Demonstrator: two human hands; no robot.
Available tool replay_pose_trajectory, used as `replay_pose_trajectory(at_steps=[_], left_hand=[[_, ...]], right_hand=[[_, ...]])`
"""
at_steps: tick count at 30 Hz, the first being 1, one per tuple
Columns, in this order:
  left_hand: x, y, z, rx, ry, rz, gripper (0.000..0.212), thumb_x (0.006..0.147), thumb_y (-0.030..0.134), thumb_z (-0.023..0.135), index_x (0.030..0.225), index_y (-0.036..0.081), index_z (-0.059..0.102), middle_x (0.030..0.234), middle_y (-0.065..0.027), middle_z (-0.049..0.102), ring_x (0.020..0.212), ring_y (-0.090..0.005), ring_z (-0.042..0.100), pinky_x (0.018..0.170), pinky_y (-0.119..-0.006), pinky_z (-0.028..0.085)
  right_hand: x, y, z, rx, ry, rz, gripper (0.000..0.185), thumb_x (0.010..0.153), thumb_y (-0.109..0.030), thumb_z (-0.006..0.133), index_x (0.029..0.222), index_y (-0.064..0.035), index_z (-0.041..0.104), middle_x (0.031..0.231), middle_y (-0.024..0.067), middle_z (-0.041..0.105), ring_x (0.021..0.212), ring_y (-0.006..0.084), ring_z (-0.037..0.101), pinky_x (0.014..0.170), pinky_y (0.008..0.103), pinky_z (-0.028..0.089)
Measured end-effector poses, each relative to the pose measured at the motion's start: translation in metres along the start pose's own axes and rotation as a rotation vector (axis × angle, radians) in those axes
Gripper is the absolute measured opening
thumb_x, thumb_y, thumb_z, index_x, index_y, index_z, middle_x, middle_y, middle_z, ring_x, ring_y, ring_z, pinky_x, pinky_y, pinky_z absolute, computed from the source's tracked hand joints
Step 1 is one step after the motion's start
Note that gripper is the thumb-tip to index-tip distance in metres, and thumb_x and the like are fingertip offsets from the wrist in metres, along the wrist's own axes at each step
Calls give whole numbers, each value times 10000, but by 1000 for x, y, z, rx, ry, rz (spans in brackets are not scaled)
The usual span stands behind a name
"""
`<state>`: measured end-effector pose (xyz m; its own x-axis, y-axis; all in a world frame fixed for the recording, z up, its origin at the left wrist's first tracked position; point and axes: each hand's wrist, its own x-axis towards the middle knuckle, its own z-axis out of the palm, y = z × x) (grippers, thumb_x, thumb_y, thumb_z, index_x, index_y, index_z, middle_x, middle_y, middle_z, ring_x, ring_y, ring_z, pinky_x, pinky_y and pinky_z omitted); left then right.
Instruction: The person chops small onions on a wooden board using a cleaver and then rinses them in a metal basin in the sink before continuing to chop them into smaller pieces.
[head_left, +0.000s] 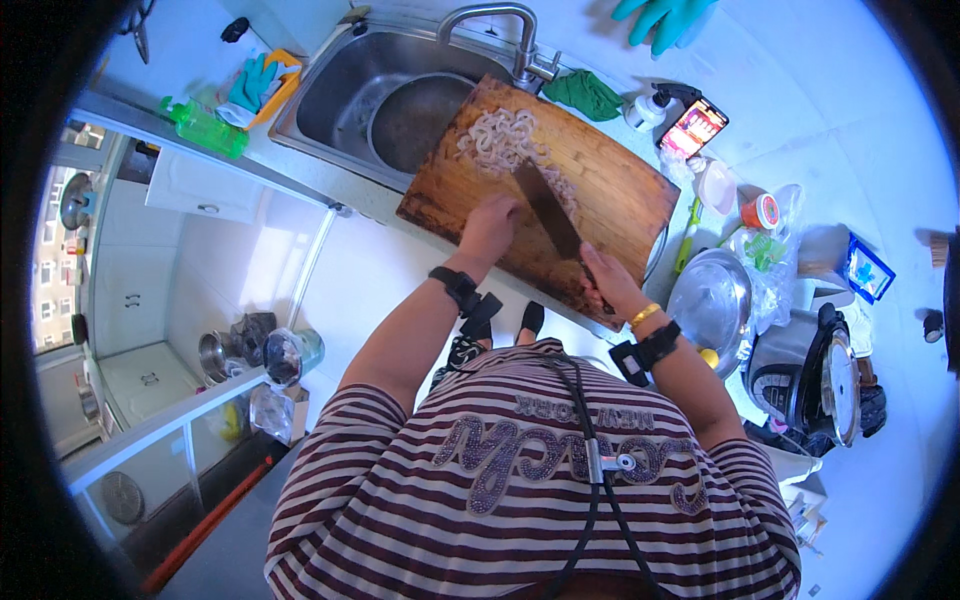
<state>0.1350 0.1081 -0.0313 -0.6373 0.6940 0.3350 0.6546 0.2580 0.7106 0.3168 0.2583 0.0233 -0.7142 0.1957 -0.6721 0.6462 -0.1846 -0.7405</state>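
Note:
A broad-bladed Chinese cleaver (551, 210) is gripped by its handle in my right hand (609, 276), near the right front part of a worn wooden cutting board (615, 176). Its blade slants away to the left, the tip reaching a heap of pale, curled food strips (499, 139). Smaller chopped pieces (559, 184) lie along the blade's far side. My left hand (489, 221) is over the board's front left part, apart from the blade, with its fingers curled. Whether anything is inside those fingers is hidden.
The board overlaps a steel sink (330, 97) holding a large round pan (420, 120); a faucet (525, 45) rises behind. A green cloth (583, 95), a lit phone (696, 127), a metal bowl (709, 304) and an electric cooker (787, 367) line the back and right. Green soap bottle (210, 129) stands left.

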Motion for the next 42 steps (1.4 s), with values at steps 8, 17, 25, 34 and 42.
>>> replay_pose_trajectory(at_steps=[8, 17, 25, 34, 42], left_hand=[[79, -18, -31, 83, 40, -228, 127, 730, 53, 631, 848, 38, 587, 861, -149, 589, 824, -336, 570, 715, -385, 465], [115, -55, -41, 250, -181, -243, 196, 641, 87, 650, 807, 91, 547, 810, -95, 605, 836, -346, 531, 736, -424, 439], [80, -41, -52, 243, -62, -41, 161, 700, 71, 646, 794, 33, 520, 794, -133, 581, 807, -329, 550, 710, -420, 453], [6, -14, -37, 68, 6, -154, 187, 675, 80, 684, 819, 50, 568, 842, -107, 590, 837, -297, 554, 740, -379, 445], [-24, -12, -35, 45, 140, -39, 167, 697, 76, 691, 842, 45, 614, 844, -114, 607, 798, -295, 571, 730, -373, 467]], right_hand=[[-23, 18, -26, -117, 111, -66, 505, 942, -488, 365, 716, -49, 476, 536, 18, 436, 415, 133, 416, 401, 283, 319], [-19, 26, -22, -383, 214, -250, 553, 945, -464, 364, 784, 36, 536, 591, 138, 478, 586, 270, 491, 598, 394, 397], [-18, 28, -23, -400, 185, -254, 565, 937, -484, 371, 799, 34, 548, 596, 135, 477, 584, 261, 483, 595, 385, 401], [-17, 31, -23, -393, 223, -286, 495, 955, -445, 356, 736, -29, 512, 527, 34, 462, 484, 160, 453, 491, 305, 369], [-18, 27, -20, -471, 191, -189, 546, 938, -479, 374, 771, 14, 539, 579, 121, 491, 563, 265, 494, 577, 386, 403]])
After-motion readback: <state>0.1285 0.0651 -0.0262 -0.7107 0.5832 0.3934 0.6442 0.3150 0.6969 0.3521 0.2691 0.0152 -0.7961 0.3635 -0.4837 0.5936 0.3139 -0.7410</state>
